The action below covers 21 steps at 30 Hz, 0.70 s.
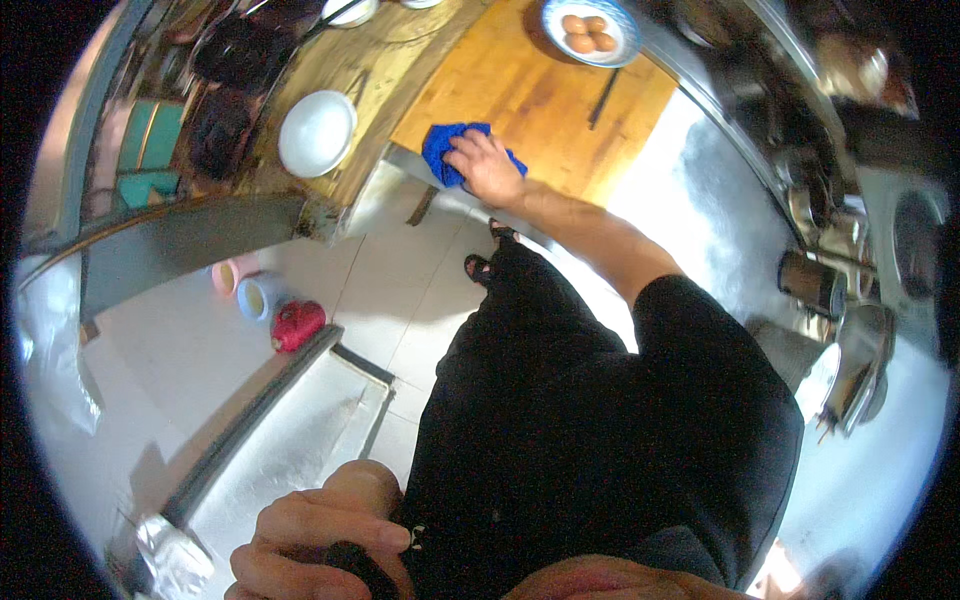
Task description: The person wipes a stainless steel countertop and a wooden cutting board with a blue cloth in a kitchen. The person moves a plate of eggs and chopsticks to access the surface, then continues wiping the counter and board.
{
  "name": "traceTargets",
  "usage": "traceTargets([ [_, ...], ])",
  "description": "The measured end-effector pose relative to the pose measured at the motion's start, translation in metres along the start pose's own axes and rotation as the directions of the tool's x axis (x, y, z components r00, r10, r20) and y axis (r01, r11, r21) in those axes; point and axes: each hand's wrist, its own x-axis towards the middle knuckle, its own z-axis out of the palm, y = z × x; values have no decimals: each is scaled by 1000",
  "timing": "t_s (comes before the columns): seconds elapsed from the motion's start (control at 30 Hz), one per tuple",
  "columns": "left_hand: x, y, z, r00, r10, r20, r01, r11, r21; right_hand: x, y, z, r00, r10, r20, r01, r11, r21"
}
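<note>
A bunched blue cloth (444,156) lies under my right hand (487,166), pressed onto the near left corner of a wooden board (525,97). The fingers are spread and bent over the cloth. Close to the camera at the bottom, my left hand (319,536) is curled around a black object (364,566), perhaps a strap; most of it is hidden by the fingers. On the board's far side stands a blue-rimmed plate (628,34) with several brown eggs (589,34). A thin dark stick (602,99), like a chopstick, reaches from the plate's edge.
Left of the board, a white bowl (318,133) sits on a worn wooden surface (367,64). A bright metal counter (720,176) adjoins the board on the right. On the tiled floor are a red bag-like object (298,325) and a metal-topped stand (300,420). Pots (810,281) crowd the right.
</note>
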Motion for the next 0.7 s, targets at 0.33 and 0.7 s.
traceTargets([
  [0.33, 32, -3, 25, 968, 236, -80, -223, 964, 145, 80, 6, 34, 838, -468, 280, 409, 879, 246],
  [0.7, 50, -9, 32, 958, 259, -124, -237, 957, 169, 163, 132, -64, 960, 264, -95, -254, 961, 107],
])
